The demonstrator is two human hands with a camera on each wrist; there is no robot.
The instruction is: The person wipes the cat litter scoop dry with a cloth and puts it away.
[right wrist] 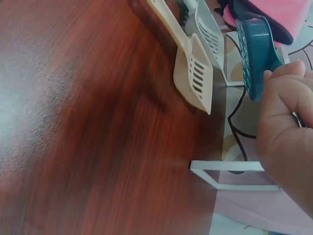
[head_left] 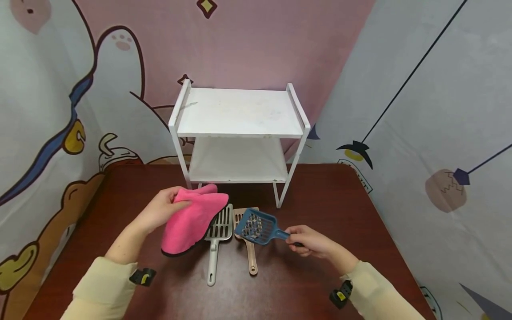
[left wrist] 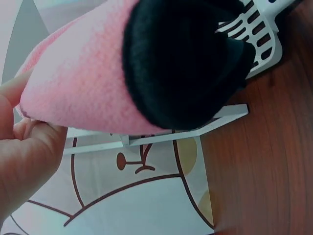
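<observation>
My left hand pinches a pink fleece piece with a black lining by its upper edge. Its dark opening faces the left wrist camera. In my right hand is the handle of a blue litter scoop, its slotted head pointing left above the table. Under that head lies a beige litter scoop, partly covered in the head view but plain in the right wrist view. A pale grey litter scoop lies left of it, its head partly behind the pink fleece.
A white two-tier shelf stands at the back of the dark brown table, close behind the scoops. Walls painted with cartoon figures rise behind and at both sides.
</observation>
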